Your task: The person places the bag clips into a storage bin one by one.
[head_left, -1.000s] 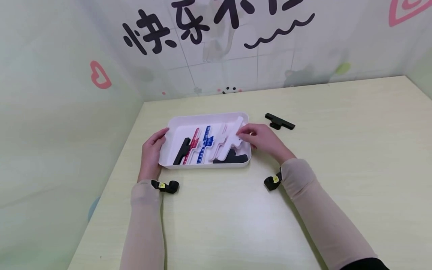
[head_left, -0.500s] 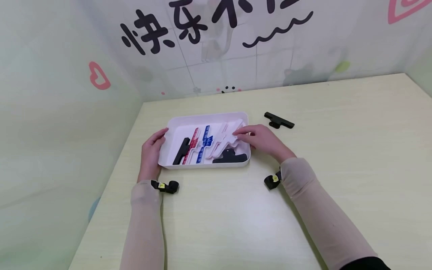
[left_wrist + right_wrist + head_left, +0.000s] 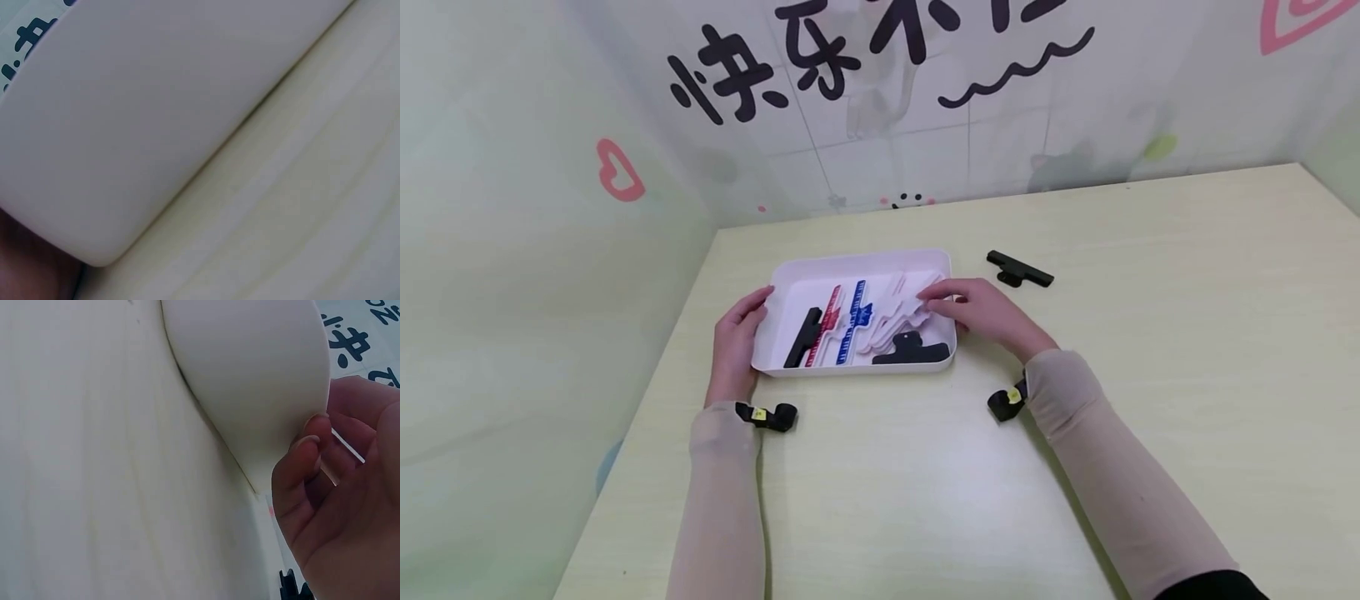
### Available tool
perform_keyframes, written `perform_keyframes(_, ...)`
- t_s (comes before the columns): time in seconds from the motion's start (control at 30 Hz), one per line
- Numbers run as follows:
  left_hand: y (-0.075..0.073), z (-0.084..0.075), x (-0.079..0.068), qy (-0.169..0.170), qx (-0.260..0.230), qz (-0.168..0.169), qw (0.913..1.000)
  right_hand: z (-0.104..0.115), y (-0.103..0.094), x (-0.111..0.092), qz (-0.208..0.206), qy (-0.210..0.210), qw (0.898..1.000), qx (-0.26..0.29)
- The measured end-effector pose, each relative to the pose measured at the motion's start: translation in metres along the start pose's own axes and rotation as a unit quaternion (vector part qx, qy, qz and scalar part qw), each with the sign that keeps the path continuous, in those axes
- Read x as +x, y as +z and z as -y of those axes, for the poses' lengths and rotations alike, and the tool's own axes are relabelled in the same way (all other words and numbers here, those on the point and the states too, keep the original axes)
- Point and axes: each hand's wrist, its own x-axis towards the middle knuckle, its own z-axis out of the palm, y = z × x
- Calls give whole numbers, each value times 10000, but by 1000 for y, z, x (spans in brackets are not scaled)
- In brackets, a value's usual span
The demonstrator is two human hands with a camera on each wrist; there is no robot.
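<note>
In the head view, my left hand (image 3: 736, 342) holds the left end of a white tray (image 3: 850, 371), thumb near the rim. My right hand (image 3: 981, 312) is at the tray's right side, thumb and index finger pinching the upper part of a white bag clip (image 3: 901, 321) that lies among other white clips. The right wrist view shows other fingers (image 3: 297, 459) of that hand curled against the tray's outer wall. Left of the white clips lie a blue bag clip (image 3: 853, 321) and a red one (image 3: 826, 325). Black bag clips lie at the left (image 3: 805, 337) and front right (image 3: 913, 352).
Another black bag clip (image 3: 1019, 269) lies on the pale wooden table (image 3: 1150, 333), behind and right of the right hand. A wall (image 3: 887, 150) with black lettering rises at the table's back edge, and another wall (image 3: 512, 333) stands at the left.
My right hand has shifted slightly left and lowered the white bag clip onto the other white ones, uncovering more of the black clip at front right. The left hand stays at the tray.
</note>
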Motion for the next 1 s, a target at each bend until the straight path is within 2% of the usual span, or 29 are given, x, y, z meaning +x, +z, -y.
perform_keyframes(0.13,0,0,-2,-29,31,14,10000,-5,-2,0,-17,42,9990,441)
perform_keyframes(0.27,0,1,-1,-31,22,19,10000,-12,-6,-2,-20,78,9922,1242)
perform_keyframes(0.4,0,2,-1,-43,66,9,10000,-20,-9,-5,-171,16,9723,2330)
perform_keyframes(0.53,1,0,0,-68,108,17,9999,-23,-12,-5,-442,-63,9498,3096)
perform_keyframes(0.63,1,0,-1,-134,124,15,9998,-25,-13,-5,-579,-8,9415,3321)
perform_keyframes(0.8,0,0,-1,-101,86,-20,9999,-31,-16,-4,-820,159,9346,3457)
perform_keyframes(0.93,0,1,0,-112,33,-3,9999,-35,-20,-5,-933,242,9195,3811)
perform_keyframes(1.0,0,1,0,-105,48,1,9999,-36,-22,-7,-960,230,9081,4070)
